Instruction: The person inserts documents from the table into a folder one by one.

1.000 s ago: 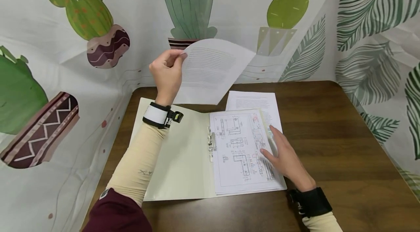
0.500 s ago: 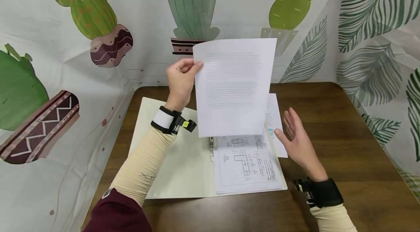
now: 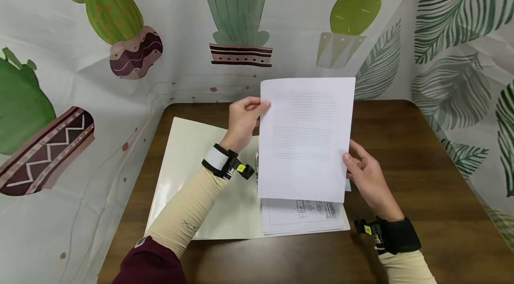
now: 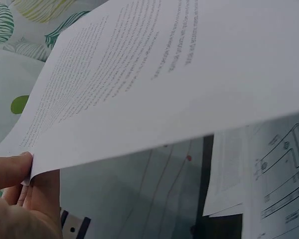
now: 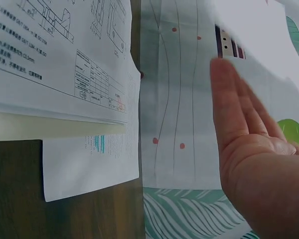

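Between my left hand [image 3: 242,124], pinching its edge, and right hand [image 3: 368,179], grip unclear, is a white rectangular printed paper sheet [image 3: 306,139].

White printed sheet [image 3: 305,141] — held aloft, gently curved.

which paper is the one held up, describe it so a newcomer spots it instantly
On the dark wooden table lies an open pale folder. Above its right half, the left hand pinches a white sheet by its left edge, near the top. Unlike the drawing sheet lying in the folder below, this one is raised and shows rows of printed text.
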`<control>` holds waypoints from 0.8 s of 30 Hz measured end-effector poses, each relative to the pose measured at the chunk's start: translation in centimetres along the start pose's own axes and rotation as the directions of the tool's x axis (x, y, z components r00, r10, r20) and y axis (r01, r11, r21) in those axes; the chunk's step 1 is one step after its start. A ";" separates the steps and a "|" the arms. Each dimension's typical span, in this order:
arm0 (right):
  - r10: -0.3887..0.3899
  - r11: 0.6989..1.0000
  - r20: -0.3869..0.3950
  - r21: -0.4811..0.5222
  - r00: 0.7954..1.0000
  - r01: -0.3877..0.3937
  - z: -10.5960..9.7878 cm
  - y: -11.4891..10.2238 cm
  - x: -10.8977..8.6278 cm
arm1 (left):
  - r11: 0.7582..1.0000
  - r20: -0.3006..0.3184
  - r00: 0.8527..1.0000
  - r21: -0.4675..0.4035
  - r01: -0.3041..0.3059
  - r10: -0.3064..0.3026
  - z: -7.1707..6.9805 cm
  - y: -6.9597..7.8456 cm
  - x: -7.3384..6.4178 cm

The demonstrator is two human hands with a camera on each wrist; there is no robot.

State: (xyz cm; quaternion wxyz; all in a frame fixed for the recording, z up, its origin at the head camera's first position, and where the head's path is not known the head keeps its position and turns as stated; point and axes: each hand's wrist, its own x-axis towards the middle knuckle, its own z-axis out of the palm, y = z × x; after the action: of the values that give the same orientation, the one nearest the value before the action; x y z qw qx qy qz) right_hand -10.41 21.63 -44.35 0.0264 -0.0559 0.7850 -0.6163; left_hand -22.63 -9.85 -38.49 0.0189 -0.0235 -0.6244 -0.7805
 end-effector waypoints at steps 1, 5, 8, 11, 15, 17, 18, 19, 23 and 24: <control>0.008 1.000 0.004 0.002 1.000 -0.008 0.0 0.1 0.0 | 1.000 0.005 1.000 -0.001 0.016 -0.016 0.1 -0.3 -0.1; 0.040 0.999 0.005 0.000 0.999 -0.040 0.2 0.5 -0.2 | 0.998 0.014 0.998 0.011 0.058 -0.058 0.3 -1.4 -0.7; 0.063 0.998 -0.006 -0.012 0.998 -0.063 0.4 0.7 -0.1 | 0.996 0.000 0.996 0.014 0.085 -0.085 0.3 -2.1 -0.9; 0.081 0.996 -0.023 -0.039 0.996 -0.082 0.5 0.8 -0.2 | 0.994 -0.014 0.994 0.041 0.105 -0.105 0.2 -2.7 -1.1; 0.101 0.993 -0.043 -0.050 0.994 -0.103 0.5 0.7 -0.3 | 0.987 -0.027 0.992 0.103 0.127 -0.125 0.0 -3.4 -1.2; 0.115 0.992 -0.051 -0.052 0.992 -0.118 0.6 0.7 -0.3 | 0.982 -0.033 0.991 0.130 0.136 -0.133 -0.2 -3.7 -1.2; 0.123 0.990 -0.055 -0.056 0.991 -0.126 0.7 0.7 -0.3 | 0.980 -0.037 0.990 0.143 0.138 -0.135 -0.2 -3.8 -1.3; 0.130 0.989 -0.059 -0.060 0.990 -0.134 0.7 0.7 -0.3 | 0.978 -0.040 0.990 0.154 0.140 -0.135 -0.3 -3.9 -1.3; 0.149 0.986 -0.063 -0.062 0.987 -0.152 0.7 0.7 -0.3 | 0.964 -0.053 0.993 0.237 0.119 -0.109 -0.4 -4.2 -1.4; 0.152 0.986 -0.064 -0.060 0.986 -0.156 0.7 0.8 -0.2 | 0.958 -0.052 0.994 0.268 0.103 -0.093 -0.5 -4.3 -1.5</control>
State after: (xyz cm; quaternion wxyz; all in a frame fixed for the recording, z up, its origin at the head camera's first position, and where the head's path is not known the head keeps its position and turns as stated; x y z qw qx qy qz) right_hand -10.16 21.15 -45.29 0.0488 0.0223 0.8069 -0.5882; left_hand -21.41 -9.35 -42.87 -0.0047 0.0253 -0.7249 -0.6883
